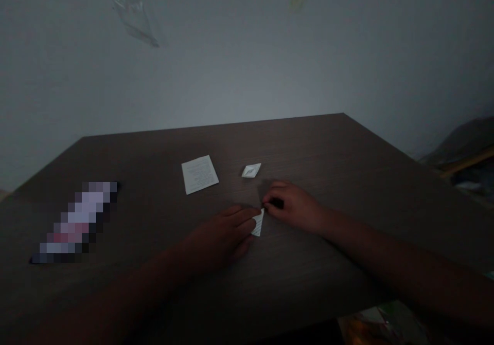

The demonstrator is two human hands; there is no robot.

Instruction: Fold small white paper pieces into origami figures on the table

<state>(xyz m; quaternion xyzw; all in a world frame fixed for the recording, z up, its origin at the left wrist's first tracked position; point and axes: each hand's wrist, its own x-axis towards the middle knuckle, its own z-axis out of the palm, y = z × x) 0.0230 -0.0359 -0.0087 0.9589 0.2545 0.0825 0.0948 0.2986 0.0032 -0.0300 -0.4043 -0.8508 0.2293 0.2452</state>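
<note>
A small folded piece of printed paper [259, 225] lies on the dark table in front of me, its left part covered by my fingers. My left hand [227, 234] presses it down from the left, fingers laid over it. At its upper corner my right hand [291, 206] has thumb and index finger pinched together, touching or almost touching the paper's tip. Just beyond the hands sits a small white folded paper diamond [251, 170]. Further left rests a square of printed paper [199, 174], flat on the table.
A pixelated, flat, oblong object [77, 221] lies on the left of the wooden table [309, 144]. Behind the table stands a pale wall [247, 67] with a clear plastic piece [133, 11] on it. Dim items [471, 155] are beyond the right edge.
</note>
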